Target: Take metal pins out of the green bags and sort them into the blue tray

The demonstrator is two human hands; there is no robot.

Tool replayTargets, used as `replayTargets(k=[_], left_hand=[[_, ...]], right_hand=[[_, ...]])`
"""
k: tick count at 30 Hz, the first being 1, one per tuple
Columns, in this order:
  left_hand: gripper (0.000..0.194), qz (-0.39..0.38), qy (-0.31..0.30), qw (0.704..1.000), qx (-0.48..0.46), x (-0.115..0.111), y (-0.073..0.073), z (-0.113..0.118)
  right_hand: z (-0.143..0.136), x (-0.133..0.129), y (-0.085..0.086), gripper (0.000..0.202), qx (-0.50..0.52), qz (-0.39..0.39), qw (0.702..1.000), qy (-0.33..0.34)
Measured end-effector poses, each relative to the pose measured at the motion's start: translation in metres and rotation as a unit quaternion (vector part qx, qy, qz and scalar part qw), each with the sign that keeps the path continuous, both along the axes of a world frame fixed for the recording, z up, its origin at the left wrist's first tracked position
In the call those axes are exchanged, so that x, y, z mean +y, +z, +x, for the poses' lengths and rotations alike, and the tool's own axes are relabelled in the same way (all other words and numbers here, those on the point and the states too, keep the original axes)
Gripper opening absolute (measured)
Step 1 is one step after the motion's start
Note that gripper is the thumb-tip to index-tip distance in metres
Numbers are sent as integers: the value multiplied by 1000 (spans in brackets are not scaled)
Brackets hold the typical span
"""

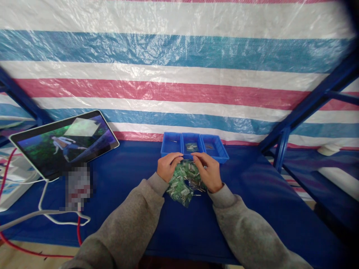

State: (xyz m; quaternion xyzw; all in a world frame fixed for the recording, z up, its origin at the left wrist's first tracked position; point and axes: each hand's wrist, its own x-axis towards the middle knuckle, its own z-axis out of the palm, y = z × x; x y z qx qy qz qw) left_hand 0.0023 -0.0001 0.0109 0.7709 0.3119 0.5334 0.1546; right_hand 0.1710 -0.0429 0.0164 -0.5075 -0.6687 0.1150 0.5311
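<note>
Left hand [167, 166], right hand [209, 172]: thumb and forefinger close together; I cannot tell what, if anything, they pinch. Greenish bags of metal rods [181, 186] lie between the hands, below the fingertips.

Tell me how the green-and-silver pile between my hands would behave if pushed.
The pile would probably spread, being many small pieces. The greenish parts look like thin film, so they may flex. The slender piece jutting from the near edge looks straight and narrow, so it could roll.
</note>
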Motion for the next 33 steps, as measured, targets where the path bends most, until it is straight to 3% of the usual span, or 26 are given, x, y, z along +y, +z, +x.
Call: replayTargets(k=[4,15,24,33], left_hand=[[21,-38,3,999,-15,-2,-1,1],[22,-47,-8,998,-32,-3,-3,0],[19,16,-1,1000,2,-5,6,1],[23,11,33,998,46,-2,6,-1]], right_hand=[[-1,-1,1,21,-28,-2,999,33],[-3,-1,0,19,-52,-16,996,76],[0,2,-2,26,-62,-10,998,22],[-2,0,-2,19,-12,-9,999,29]])
